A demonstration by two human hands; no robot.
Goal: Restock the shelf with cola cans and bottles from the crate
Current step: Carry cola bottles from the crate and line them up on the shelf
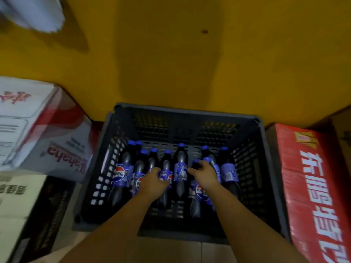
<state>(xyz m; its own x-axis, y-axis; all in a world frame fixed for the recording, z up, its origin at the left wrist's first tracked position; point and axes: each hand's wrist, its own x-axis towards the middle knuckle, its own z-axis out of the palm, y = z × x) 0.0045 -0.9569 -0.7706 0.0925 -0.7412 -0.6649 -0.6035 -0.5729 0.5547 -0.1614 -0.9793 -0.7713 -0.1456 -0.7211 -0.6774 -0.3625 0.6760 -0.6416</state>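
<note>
A dark grey plastic crate [269, 168] stands on the floor below me. Several cola bottles [180, 168] with blue caps and blue labels lie side by side in it, caps pointing away from me. My left hand [153, 184] reaches into the crate and curls its fingers round a bottle [165, 177] left of the middle, at the label. My right hand [204, 175] grips the neck of another bottle [196, 194] right of the middle, just below its cap. No shelf or cans are in view.
A yellow wall [171, 54] rises behind the crate. White and red cartons [47, 133] are stacked to the left, with more boxes [19, 196] below them. A red carton [313, 186] presses against the crate's right side. Pale floor tiles [171, 251] show in front.
</note>
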